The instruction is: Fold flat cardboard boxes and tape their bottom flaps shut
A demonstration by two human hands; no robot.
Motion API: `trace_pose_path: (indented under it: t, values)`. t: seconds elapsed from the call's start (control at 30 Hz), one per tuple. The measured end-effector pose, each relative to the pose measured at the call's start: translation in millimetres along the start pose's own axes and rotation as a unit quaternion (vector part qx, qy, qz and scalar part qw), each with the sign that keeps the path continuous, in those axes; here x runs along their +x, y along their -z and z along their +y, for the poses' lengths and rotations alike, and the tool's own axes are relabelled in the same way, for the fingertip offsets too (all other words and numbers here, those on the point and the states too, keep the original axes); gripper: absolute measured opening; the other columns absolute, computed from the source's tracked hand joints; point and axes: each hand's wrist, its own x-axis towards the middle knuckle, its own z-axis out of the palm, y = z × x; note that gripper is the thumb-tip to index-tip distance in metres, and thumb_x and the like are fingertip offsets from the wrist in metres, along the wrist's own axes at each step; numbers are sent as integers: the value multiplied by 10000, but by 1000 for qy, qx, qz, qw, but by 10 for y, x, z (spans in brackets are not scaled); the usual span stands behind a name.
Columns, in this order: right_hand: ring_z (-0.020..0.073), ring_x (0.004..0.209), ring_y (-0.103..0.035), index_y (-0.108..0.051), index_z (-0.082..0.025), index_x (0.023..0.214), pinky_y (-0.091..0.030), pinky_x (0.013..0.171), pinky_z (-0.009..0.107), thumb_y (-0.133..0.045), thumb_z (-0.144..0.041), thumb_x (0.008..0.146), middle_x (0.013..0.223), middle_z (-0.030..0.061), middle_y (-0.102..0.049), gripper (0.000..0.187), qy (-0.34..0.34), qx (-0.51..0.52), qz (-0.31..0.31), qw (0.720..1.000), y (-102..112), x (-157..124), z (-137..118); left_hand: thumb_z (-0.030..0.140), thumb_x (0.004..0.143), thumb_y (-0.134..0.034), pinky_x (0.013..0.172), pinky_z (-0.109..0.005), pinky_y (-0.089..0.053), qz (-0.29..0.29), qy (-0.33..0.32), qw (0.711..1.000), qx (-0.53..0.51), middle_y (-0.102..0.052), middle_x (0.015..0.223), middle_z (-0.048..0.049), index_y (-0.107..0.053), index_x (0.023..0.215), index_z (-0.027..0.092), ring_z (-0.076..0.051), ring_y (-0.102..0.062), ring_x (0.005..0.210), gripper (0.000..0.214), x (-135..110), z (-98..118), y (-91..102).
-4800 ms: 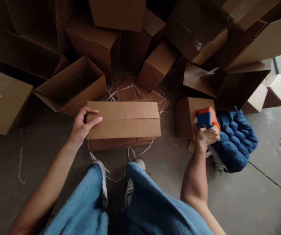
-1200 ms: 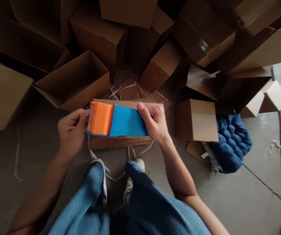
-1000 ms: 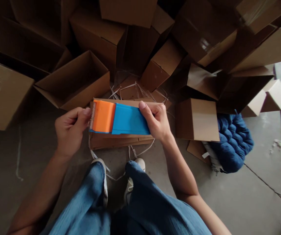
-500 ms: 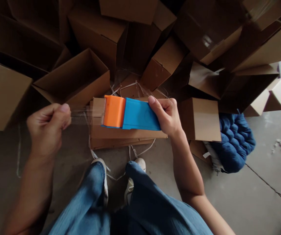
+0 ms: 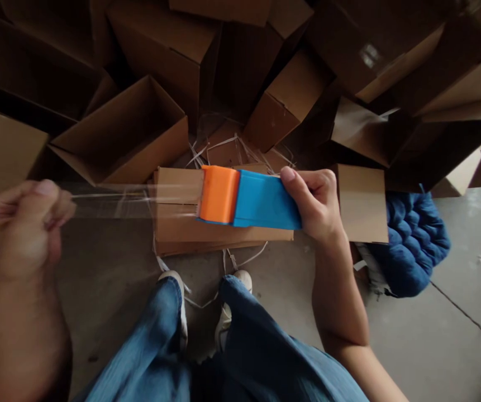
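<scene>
My right hand is closed around the blue end of an orange and blue tape dispenser, held level above a stack of flattened cardboard boxes. Out to the left, my left hand is closed, pinching the free end of clear packing tape. The tape stretches taut between that hand and the dispenser's toothed orange edge. The flat boxes lie on the floor just beyond my feet, with white strapping around and under them. The dispenser hides part of the top box.
Open cardboard boxes are heaped across the far side. A smaller carton and a tufted blue cushion sit at the right. Dark cords run over the grey floor, and loose strapping lies behind the stack.
My hands have moved farther apart, the left one leftward and the right one rightward with the dispenser. The stretch of tape between them is now much longer.
</scene>
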Motion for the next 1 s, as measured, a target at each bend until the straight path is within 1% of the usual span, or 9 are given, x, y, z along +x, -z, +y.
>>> trace_pose_path:
  t: [0.1, 0.17, 0.33, 0.47, 0.63, 0.7, 0.83, 0.9, 1.0]
  values:
    - [68, 504, -153, -216, -219, 537, -110, 487, 300, -534, -705, 951, 538, -53, -160, 713, -9, 4, 5, 1000, 30, 0, 40, 343, 604, -901, 359, -223, -174, -72, -31, 997, 17, -270, 379, 102, -402, 449, 200, -39, -241, 347, 541, 31, -70, 44]
    - [71, 506, -158, -213, -223, 545, -111, 485, 299, -524, -725, 944, 537, -51, -157, 712, -15, -6, 4, 1000, 12, 15, 42, 354, 644, -884, 369, -229, -168, -86, -29, 996, 10, -257, 385, 96, -353, 437, 193, -35, -237, 349, 592, 42, -150, 49]
    - [79, 525, -172, -200, -229, 566, -134, 487, 296, -480, -759, 941, 539, -48, -155, 707, -16, -46, -15, 999, -81, 96, -7, 405, 701, -851, 389, -249, -155, -116, 17, 993, 10, -247, 398, 78, -339, 424, 189, -42, -245, 360, 621, 67, -454, 113]
    - [85, 547, -208, -214, -227, 564, -167, 500, 290, -472, -720, 964, 547, -45, -161, 685, -12, -83, -29, 996, -121, 136, -48, 464, 692, -866, 383, -253, -144, -114, 15, 993, 11, -252, 408, 73, -353, 420, 189, -49, -258, 366, 642, 63, -635, 176]
    - [89, 557, -208, -224, -226, 566, -186, 516, 291, -475, -644, 993, 553, -44, -168, 649, -9, -103, -29, 994, -123, 113, -76, 525, 700, -856, 412, -261, -184, -128, 48, 989, 46, -273, 420, 61, -379, 413, 190, -64, -286, 398, 649, 12, -664, 195]
    - [89, 554, -200, -224, -227, 564, -184, 517, 294, -489, -617, 995, 554, -45, -165, 639, -13, -110, -32, 993, -123, 107, -86, 547, 687, -864, 414, -267, -181, -127, 47, 989, 58, -261, 423, 65, -368, 412, 195, -67, -277, 399, 668, 8, -667, 231]
    - [90, 552, -175, -224, -229, 558, -172, 519, 300, -512, -573, 997, 555, -49, -157, 628, -27, -123, -41, 991, -124, 111, -114, 576, 656, -890, 443, -265, -212, -119, 22, 987, 108, -372, 442, 55, -440, 447, 190, -70, -328, 421, 629, 28, -720, 360]
    - [92, 554, -175, -223, -231, 559, -168, 521, 303, -512, -570, 998, 557, -49, -157, 625, -32, -127, -40, 991, -124, 108, -124, 585, 642, -899, 463, -258, -243, -121, 31, 983, 134, -433, 459, 46, -498, 472, 187, -73, -368, 444, 590, 29, -754, 406]
    - [90, 556, -187, -224, -230, 570, -171, 522, 301, -498, -596, 997, 564, -48, -156, 626, -33, -125, -36, 991, -119, 95, -119, 624, 622, -895, 476, -252, -263, -132, 59, 979, 145, -435, 455, 48, -515, 482, 190, -76, -380, 456, 594, 14, -786, 408]
